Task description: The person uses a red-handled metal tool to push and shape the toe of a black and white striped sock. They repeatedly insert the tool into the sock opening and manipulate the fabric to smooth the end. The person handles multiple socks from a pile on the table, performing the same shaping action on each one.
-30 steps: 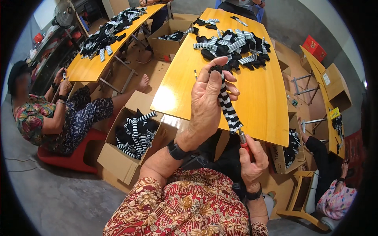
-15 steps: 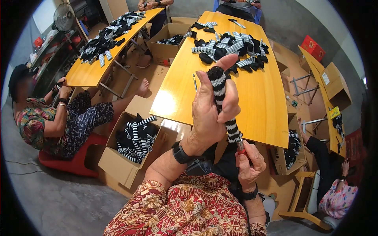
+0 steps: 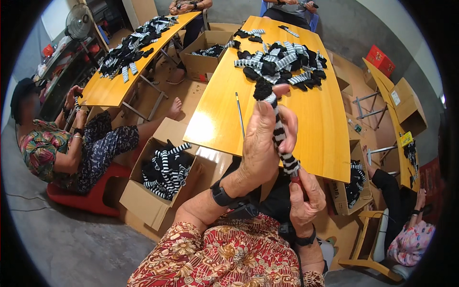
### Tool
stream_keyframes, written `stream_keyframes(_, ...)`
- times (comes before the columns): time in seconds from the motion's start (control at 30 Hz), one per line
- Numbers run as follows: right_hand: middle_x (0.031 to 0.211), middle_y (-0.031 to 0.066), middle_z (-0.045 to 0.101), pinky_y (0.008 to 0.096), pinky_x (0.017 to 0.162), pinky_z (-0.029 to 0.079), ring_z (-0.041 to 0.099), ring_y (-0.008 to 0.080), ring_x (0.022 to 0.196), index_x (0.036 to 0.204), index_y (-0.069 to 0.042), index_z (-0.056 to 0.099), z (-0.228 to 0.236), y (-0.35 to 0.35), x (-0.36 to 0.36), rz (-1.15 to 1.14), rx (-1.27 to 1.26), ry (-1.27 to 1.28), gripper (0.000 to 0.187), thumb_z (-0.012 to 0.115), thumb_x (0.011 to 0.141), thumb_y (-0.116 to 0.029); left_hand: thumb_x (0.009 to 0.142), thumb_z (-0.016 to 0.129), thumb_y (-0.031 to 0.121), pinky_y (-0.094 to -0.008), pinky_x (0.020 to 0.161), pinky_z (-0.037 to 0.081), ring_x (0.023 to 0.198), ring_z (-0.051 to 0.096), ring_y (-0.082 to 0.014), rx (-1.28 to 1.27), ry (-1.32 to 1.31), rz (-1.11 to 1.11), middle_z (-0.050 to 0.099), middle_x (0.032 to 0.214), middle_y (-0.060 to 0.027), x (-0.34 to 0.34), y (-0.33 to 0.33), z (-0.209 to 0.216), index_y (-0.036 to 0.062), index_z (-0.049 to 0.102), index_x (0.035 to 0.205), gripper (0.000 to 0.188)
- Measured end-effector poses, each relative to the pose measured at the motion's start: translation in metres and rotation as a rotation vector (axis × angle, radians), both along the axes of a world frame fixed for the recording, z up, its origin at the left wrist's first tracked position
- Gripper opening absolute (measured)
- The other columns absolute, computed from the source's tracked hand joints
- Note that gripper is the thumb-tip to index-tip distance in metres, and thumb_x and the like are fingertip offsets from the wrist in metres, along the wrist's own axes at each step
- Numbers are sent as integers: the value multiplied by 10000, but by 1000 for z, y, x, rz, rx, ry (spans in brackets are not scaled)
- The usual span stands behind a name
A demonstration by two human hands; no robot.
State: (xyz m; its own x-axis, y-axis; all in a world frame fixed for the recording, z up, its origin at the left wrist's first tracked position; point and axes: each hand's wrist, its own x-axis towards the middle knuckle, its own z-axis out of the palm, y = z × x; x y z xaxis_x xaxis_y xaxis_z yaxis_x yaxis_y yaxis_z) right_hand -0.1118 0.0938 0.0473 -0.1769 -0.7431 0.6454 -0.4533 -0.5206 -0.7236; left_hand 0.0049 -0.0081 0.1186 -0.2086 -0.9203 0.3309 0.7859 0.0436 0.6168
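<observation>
A black-and-white striped knitted tube [image 3: 288, 162] with a fuzzy black end stands upright at the near edge of the yellow table [image 3: 210, 115]. My left hand [image 3: 260, 148] is closed around it, thumb and fingers pressing from both sides. Below, my right hand [image 3: 307, 203] grips a red-handled tool [image 3: 297, 181], held against the tube's lower end. Its metal shaft mostly hides inside or behind the knit. Beyond my hands lies a pile of striped and black knitted pieces [image 3: 282, 60]. A thin rod [image 3: 239, 114] rests on the table left of my hand.
Cardboard boxes of striped knits stand left [image 3: 158, 201] and right [image 3: 356, 191] of me. A person on a red stool [image 3: 91, 191] works at a second yellow table [image 3: 103, 93]. Others sit at the far side and at right, by a wooden chair [image 3: 363, 248].
Both hands have shifted slightly right with the tube. My left index finger, raised before, is now bent behind the knit. Less of the tool's metal shaft shows.
</observation>
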Motion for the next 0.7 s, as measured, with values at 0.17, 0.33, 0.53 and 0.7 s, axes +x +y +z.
stream_keyframes(0.17,836,97,635,250,617,481,598,164,694,1149,2,638,1,6,-5,-56,-21,175,334,642,815,17,1028,360,332,-184,528,376,578,460,-67,54,76,35,564,880,-51,10,-21,-10,15,402,1280,407)
stream_keyframes(0.33,825,98,645,264,600,488,619,180,690,1134,3,645,-15,15,-14,-14,-15,155,339,655,795,17,1035,329,344,-167,439,276,459,329,-20,99,195,-84,568,834,-32,20,-33,-13,38,423,1306,419)
stream_keyframes(0.53,804,101,647,260,595,478,610,180,669,1110,13,652,-9,7,-27,119,9,67,329,656,781,15,1029,280,417,-166,389,240,389,257,-17,-53,248,-284,489,665,-3,26,-30,-7,37,437,1281,482)
stream_keyframes(0.7,775,91,630,250,584,455,577,147,654,1083,27,661,-5,8,-32,190,76,-53,300,651,784,14,1011,234,491,-181,370,217,373,235,-25,-84,298,-375,400,569,17,25,-25,-2,83,424,1303,536)
